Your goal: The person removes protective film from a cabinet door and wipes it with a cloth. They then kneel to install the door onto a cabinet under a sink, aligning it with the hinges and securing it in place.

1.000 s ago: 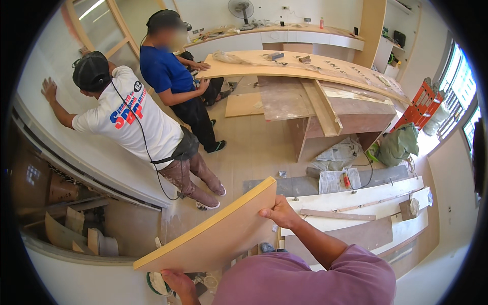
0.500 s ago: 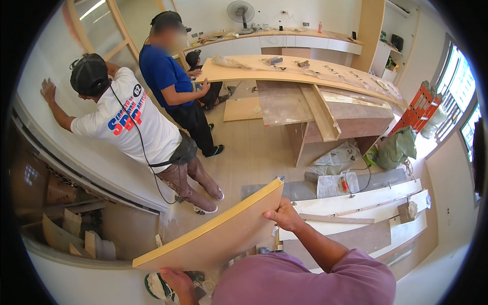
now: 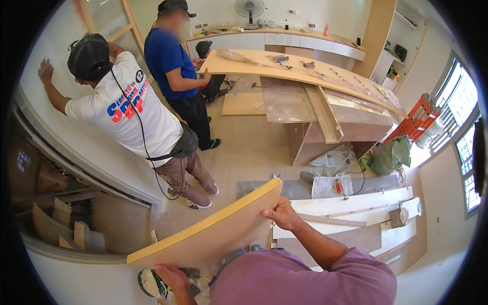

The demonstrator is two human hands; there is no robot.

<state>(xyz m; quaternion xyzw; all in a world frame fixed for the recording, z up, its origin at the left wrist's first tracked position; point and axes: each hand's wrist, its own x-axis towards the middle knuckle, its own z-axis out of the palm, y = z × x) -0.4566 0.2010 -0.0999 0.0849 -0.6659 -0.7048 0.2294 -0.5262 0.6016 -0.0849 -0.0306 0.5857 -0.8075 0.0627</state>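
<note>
A long wooden panel (image 3: 218,231) with a yellow-edged upper rim is held tilted in front of my purple shirt, its right end higher than its left. Near that right end, my right hand (image 3: 283,214) grips the panel, thumb on the face towards me and fingers partly hidden behind it. My left hand (image 3: 173,278) holds the lower edge close to the left end; most of its fingertips are hidden by the panel. Just below my left hand sits a green-rimmed bucket (image 3: 151,283) with whitish material in it.
One co-worker in a white shirt (image 3: 147,122) leans on the left wall; another in a blue shirt (image 3: 168,61) holds a large board (image 3: 300,72) on a makeshift bench. White planks (image 3: 351,203) lie on the floor at right. An orange ladder (image 3: 414,119) stands by the window.
The panel and both hands have shifted slightly left in the picture, with the grip unchanged. The co-workers and bench sit a little differently in the picture as my view has moved.
</note>
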